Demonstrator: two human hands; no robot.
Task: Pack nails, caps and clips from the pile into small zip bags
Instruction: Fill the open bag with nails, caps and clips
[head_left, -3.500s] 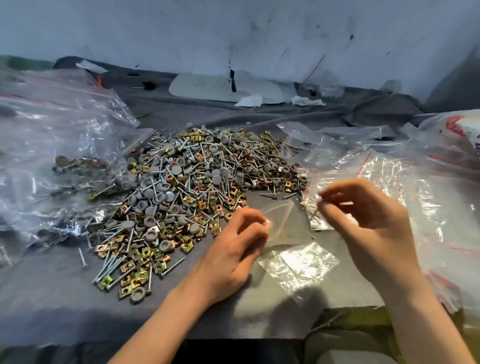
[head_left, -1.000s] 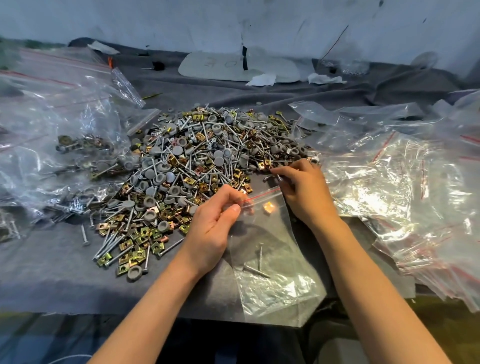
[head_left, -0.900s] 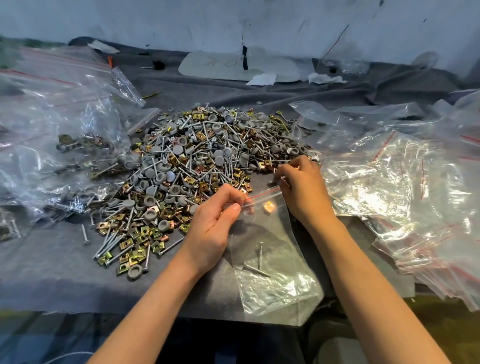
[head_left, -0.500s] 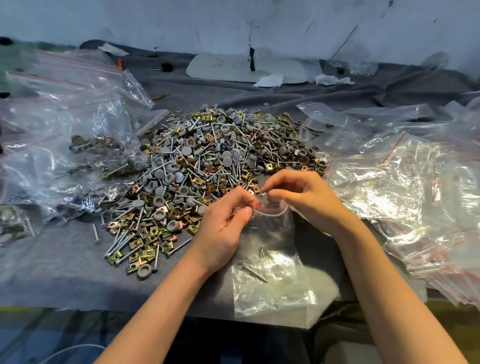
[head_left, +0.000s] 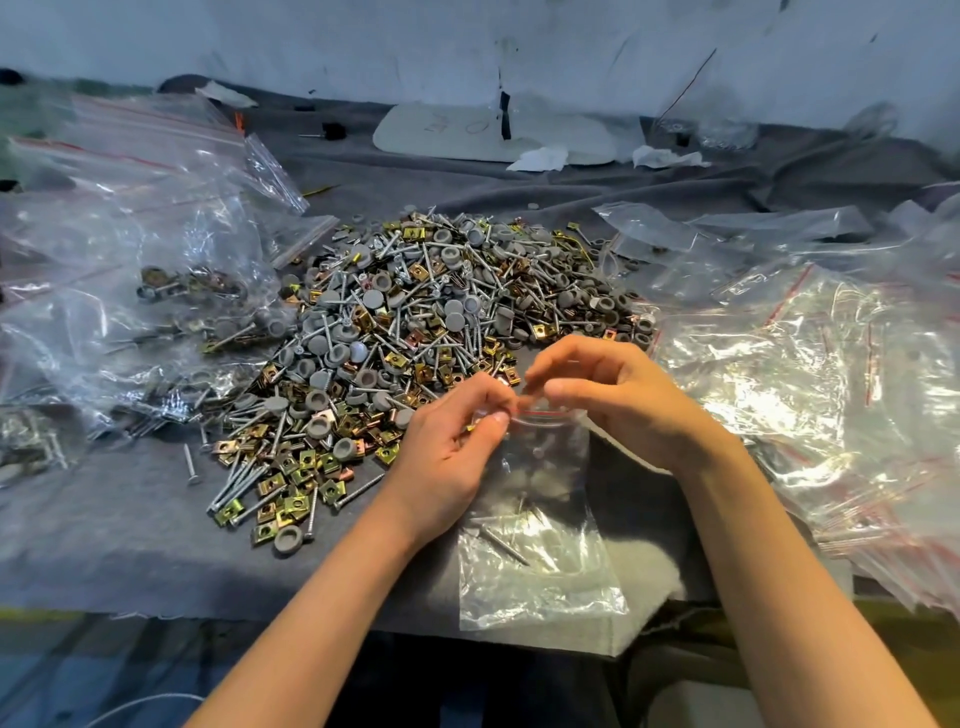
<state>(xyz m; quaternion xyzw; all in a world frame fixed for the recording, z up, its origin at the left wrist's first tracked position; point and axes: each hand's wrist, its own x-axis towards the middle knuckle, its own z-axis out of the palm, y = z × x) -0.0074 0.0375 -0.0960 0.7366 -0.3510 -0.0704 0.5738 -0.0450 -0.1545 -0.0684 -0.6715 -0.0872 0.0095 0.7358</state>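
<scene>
Zip bag (head_left: 540, 561) lies on the near side of the pile (head_left: 415, 322), its long axis running from the desk (head_left: 104, 530) edge toward the pile, mouth pointing at it. A few nails (head_left: 504, 545) sit inside. Left grip (head_left: 447, 457) and right grip (head_left: 623, 400) both pinch its red-lined mouth. By the pile's bulk, most packing is left to do; filled bags (head_left: 130, 291) lie left of it.
</scene>
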